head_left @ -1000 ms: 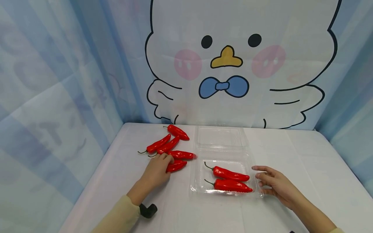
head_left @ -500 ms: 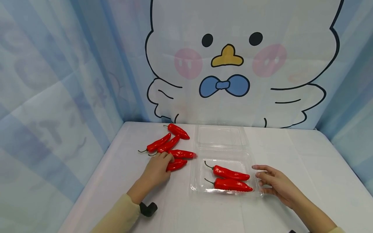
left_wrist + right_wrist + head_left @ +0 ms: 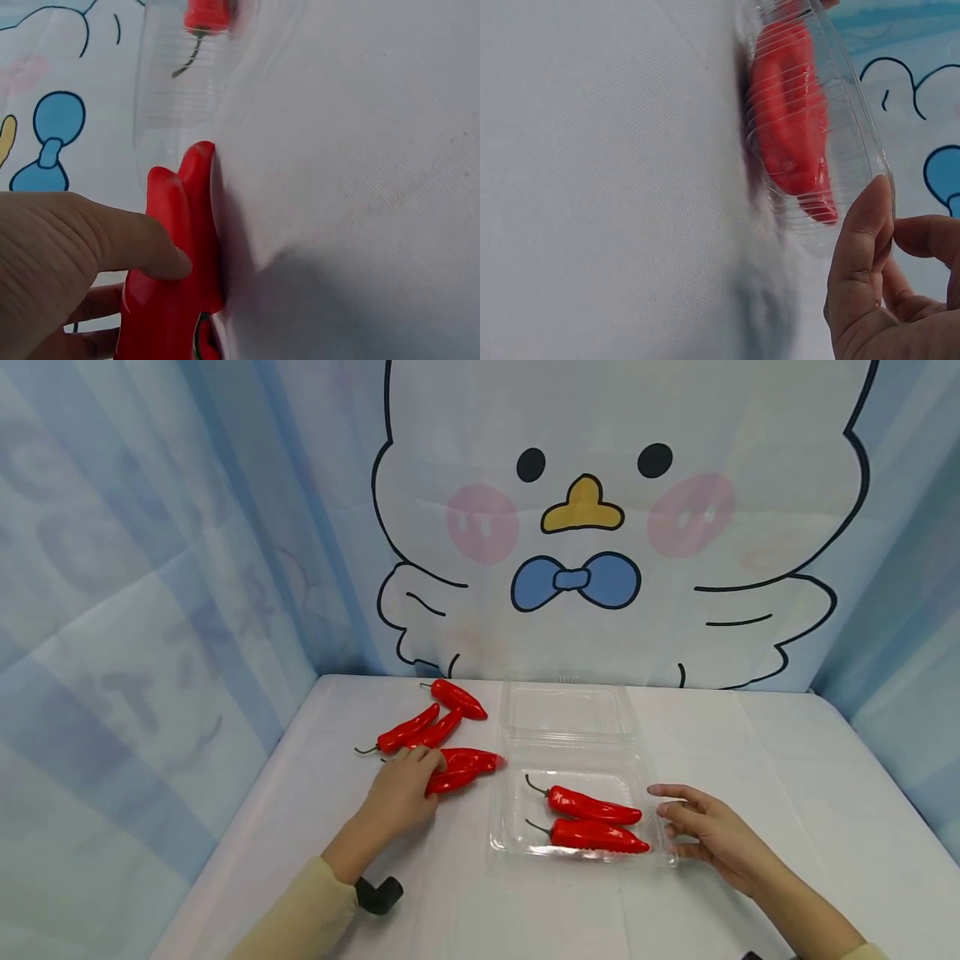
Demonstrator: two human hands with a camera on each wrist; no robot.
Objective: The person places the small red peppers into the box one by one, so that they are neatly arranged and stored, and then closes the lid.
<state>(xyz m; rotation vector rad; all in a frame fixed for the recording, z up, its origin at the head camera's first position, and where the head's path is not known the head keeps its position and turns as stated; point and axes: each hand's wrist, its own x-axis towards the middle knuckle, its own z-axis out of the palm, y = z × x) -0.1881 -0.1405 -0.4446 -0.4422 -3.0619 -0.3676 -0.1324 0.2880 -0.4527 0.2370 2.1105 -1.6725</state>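
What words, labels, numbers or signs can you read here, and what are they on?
No words, brands or numbers can be read.
Blue curtain on the left: faint letter-like shapes, too blurred to read.
Red peppers and clear plastic box: no readable label.
Cartoon backdrop: no readable words.

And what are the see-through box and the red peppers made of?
The see-through box looks like thin, shiny plastic: it's clear, ridged and catches light. The red peppers look smooth and glossy, with bright highlights; real or plastic, I can't tell.
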